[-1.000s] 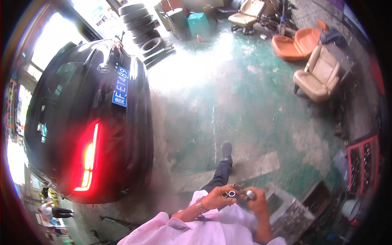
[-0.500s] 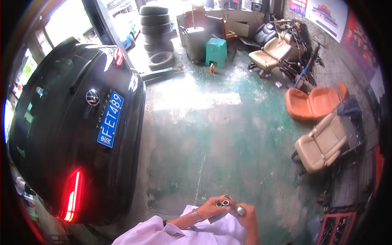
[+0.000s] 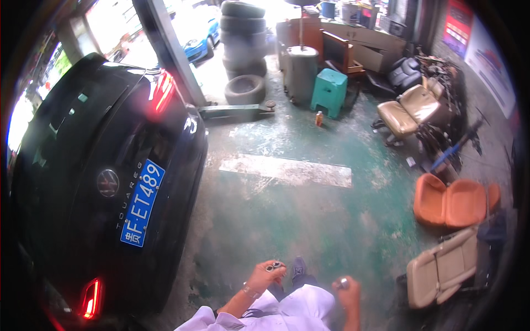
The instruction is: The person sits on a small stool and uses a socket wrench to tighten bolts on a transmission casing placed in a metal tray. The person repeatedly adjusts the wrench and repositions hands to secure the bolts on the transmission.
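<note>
My left hand [image 3: 265, 280], with a watch on its wrist, is closed around two short metal sockets [image 3: 273, 266]. Their round, ring-like ends face up, close together. Apart from it, to the right, my right hand [image 3: 349, 295] is closed on a small silvery metal piece [image 3: 344, 283]; fingers cover most of it, and its exact kind cannot be made out. Both hands are low in the view, in front of my white shirt, over the green floor. A dark shoe [image 3: 298, 267] shows just beyond my left hand.
A black car [image 3: 72, 182] with lit tail lights stands on the left. Ahead are stacked tyres [image 3: 243, 44], a lift arm [image 3: 234, 109], a green stool [image 3: 329, 91] and a small bottle [image 3: 319, 118]. Orange seats [image 3: 464, 201] and beige seats [image 3: 444, 265] line the right.
My hands, which were together, are now apart, the right one further right with the silvery piece. The view has shifted, and a shoe now shows.
</note>
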The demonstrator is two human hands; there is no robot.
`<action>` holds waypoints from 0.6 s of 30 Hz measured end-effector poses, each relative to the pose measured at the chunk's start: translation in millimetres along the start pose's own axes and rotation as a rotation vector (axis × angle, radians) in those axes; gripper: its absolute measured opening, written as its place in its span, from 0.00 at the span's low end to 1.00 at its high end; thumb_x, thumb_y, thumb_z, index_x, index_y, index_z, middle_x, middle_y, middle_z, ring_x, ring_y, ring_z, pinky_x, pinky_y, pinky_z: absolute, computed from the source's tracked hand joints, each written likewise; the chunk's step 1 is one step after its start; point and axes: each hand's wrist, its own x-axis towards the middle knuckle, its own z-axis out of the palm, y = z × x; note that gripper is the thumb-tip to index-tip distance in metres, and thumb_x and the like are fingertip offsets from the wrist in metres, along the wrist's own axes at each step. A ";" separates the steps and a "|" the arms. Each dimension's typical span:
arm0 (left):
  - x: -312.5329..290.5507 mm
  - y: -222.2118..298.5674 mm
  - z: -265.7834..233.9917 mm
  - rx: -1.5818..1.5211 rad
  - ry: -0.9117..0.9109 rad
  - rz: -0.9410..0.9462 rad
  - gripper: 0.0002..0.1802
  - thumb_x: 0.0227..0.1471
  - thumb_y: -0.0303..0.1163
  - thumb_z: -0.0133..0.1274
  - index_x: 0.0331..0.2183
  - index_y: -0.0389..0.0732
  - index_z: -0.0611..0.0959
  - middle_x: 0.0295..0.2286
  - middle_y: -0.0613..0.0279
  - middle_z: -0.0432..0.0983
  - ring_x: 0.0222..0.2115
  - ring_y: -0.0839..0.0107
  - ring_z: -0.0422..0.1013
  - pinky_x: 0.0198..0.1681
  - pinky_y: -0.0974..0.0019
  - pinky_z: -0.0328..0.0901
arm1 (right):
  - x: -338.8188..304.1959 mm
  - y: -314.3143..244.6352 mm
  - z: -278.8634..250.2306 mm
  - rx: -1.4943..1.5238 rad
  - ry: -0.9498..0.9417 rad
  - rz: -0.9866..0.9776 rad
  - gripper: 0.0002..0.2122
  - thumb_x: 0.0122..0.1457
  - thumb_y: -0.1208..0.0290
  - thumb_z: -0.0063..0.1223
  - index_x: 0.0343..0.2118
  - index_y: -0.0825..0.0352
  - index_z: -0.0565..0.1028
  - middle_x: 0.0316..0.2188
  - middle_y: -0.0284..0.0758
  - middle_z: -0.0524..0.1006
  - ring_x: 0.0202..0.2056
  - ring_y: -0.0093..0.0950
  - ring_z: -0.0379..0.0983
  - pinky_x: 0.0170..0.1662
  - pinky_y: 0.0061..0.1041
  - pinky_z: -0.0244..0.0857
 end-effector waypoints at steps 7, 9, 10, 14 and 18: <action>110.4 86.9 -50.5 -0.217 0.308 0.103 0.06 0.47 0.25 0.56 0.30 0.34 0.79 0.22 0.59 0.75 0.16 0.73 0.70 0.20 0.71 0.67 | 221.4 -150.5 61.3 -0.138 -0.312 -0.503 0.10 0.43 0.72 0.66 0.26 0.67 0.75 0.18 0.41 0.74 0.19 0.28 0.69 0.24 0.26 0.64; 156.0 110.2 -67.7 -0.200 0.354 0.042 0.07 0.47 0.26 0.57 0.30 0.34 0.79 0.21 0.60 0.75 0.16 0.73 0.70 0.21 0.71 0.67 | 284.0 -176.1 94.3 -0.166 -0.343 -0.538 0.11 0.44 0.70 0.66 0.26 0.67 0.74 0.19 0.43 0.74 0.20 0.33 0.70 0.25 0.28 0.64; 178.9 120.8 -75.9 -0.251 0.343 0.028 0.07 0.46 0.26 0.58 0.30 0.34 0.79 0.21 0.60 0.75 0.16 0.73 0.70 0.21 0.70 0.67 | 312.0 -179.9 111.1 -0.187 -0.349 -0.515 0.11 0.44 0.69 0.65 0.26 0.67 0.74 0.20 0.44 0.74 0.21 0.37 0.71 0.25 0.29 0.64; 278.0 189.8 -112.4 -0.247 0.277 0.003 0.07 0.45 0.27 0.59 0.29 0.35 0.80 0.20 0.63 0.74 0.17 0.76 0.70 0.21 0.73 0.66 | 428.2 -167.6 171.0 -0.500 -0.352 -0.285 0.14 0.44 0.63 0.65 0.27 0.67 0.74 0.23 0.45 0.76 0.25 0.41 0.73 0.29 0.34 0.66; 360.4 280.5 -147.6 -0.174 0.272 0.033 0.07 0.45 0.26 0.58 0.29 0.34 0.80 0.20 0.61 0.75 0.16 0.75 0.70 0.20 0.71 0.67 | 511.6 -105.1 195.8 -0.754 -0.400 -0.106 0.16 0.41 0.60 0.65 0.25 0.67 0.76 0.23 0.43 0.77 0.25 0.39 0.73 0.29 0.34 0.66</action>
